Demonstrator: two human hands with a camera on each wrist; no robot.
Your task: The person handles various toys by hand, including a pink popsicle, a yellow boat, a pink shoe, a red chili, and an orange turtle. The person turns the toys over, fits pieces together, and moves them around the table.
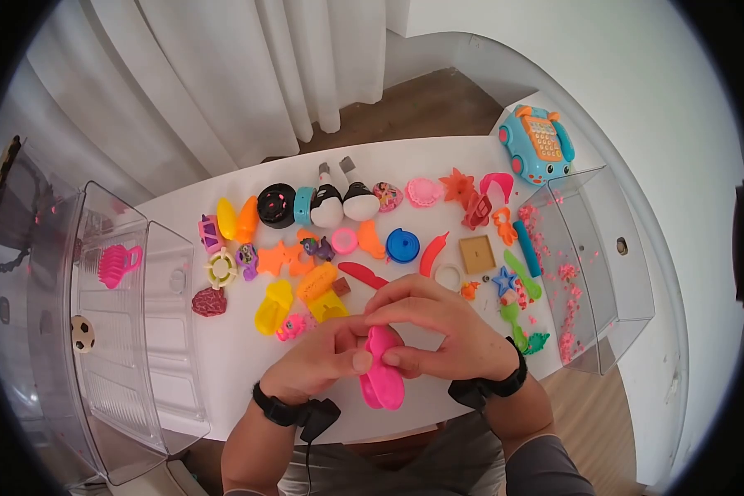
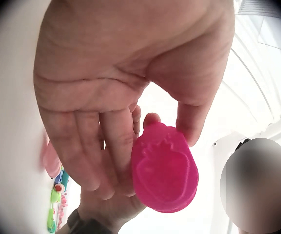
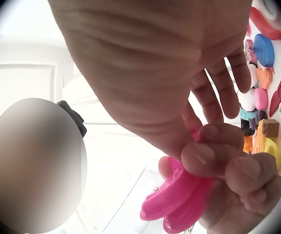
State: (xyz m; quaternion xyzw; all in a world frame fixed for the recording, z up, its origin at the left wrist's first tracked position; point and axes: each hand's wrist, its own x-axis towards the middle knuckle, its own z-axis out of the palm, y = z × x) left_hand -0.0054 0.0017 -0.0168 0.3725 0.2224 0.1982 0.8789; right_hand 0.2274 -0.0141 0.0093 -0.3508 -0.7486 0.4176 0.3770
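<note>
A bright pink hinged mould [image 1: 383,374] is held above the front of the table. Its two halves stand slightly apart in the right wrist view, where the mould [image 3: 179,197] tapers toward the fingers. An embossed strawberry-like shape shows on the mould's face [image 2: 164,170] in the left wrist view. My left hand [image 1: 326,361] pinches its narrow end from the left with thumb and fingers. From the other side my right hand [image 1: 446,339] pinches the same end between thumb and fingers, its other fingers loosely extended.
Many colourful toys lie behind the hands, among them a blue round lid [image 1: 403,245], a yellow mould [image 1: 274,307] and a wooden square [image 1: 477,255]. Clear bins stand at left [image 1: 169,331] and right [image 1: 595,273]. A toy phone [image 1: 537,145] sits at back right.
</note>
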